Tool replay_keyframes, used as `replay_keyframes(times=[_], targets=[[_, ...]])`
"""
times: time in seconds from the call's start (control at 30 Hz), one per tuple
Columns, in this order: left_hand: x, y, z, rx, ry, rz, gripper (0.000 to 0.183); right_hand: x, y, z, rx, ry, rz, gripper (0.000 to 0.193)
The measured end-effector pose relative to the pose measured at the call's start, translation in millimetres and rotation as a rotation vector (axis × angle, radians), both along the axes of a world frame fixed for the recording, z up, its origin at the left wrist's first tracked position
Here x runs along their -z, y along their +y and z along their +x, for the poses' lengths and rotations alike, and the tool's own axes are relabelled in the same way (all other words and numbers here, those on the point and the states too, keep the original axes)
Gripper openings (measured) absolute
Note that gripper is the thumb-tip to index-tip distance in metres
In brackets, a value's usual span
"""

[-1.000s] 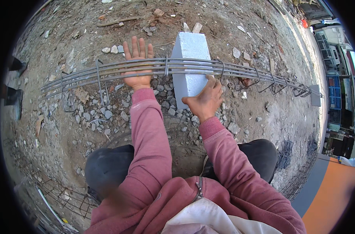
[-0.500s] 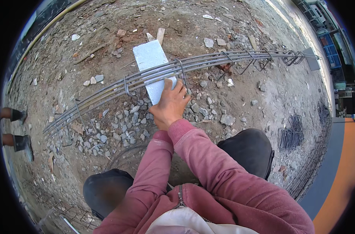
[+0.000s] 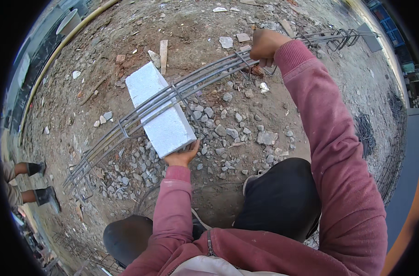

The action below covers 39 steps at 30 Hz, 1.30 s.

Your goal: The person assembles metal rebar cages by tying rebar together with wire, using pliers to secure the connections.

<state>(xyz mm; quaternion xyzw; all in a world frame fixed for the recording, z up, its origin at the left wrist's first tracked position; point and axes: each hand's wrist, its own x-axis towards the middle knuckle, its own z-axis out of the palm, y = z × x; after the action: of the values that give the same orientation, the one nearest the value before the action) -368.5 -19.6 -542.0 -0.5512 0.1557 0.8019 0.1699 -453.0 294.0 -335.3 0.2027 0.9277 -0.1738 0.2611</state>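
Observation:
A white lightweight concrete block (image 3: 169,132) lies slantwise beneath a long bundle of steel reinforcing bars (image 3: 209,69). My left hand (image 3: 182,156) grips the block's near end, with some fingers hidden at its underside. Farther right, my right hand (image 3: 267,43) is closed round the bars, its fingers partly hidden by the hand. Bent wire stirrups (image 3: 123,129) hang round the bundle, and several are bunched toward its right end. Another flat grey block (image 3: 370,39) stands at that far right end.
Crushed stone (image 3: 145,172) is scattered below the bars, on rough dirt. Wood scraps (image 3: 163,56) lie beyond the block. A stack of stirrups (image 3: 365,133) sits at the right. Another person's boots (image 3: 47,198) are at the left, and a yellowish pole (image 3: 57,53) runs along the far left.
My right hand has left the block and moved right onto the bars. My left hand, earlier hidden behind the right, now shows at the block's near end. More of the block sticks out toward me.

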Motion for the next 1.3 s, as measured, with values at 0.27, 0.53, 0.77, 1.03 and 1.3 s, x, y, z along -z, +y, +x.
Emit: replay_keyframes(times=[0.27,0.53,0.77,1.03,1.3], targets=[[-8,22,8,-0.001,0.065,-0.029,0.064,279,61,61,-0.027,0.608,0.218,0.043],[24,5,6,0.019,0.007,0.029,0.058,326,126,-22,-0.294,0.335,0.483,0.043],[22,-8,1,0.02,0.036,0.026,0.06,299,106,-17,-0.259,0.307,0.512,0.064],[9,6,-6,-0.049,-0.082,0.034,0.062,253,65,119,-0.078,0.656,0.022,0.069],[8,9,0,0.03,-0.036,-0.022,0.062,246,-18,138,-0.29,0.658,-0.598,0.061]])
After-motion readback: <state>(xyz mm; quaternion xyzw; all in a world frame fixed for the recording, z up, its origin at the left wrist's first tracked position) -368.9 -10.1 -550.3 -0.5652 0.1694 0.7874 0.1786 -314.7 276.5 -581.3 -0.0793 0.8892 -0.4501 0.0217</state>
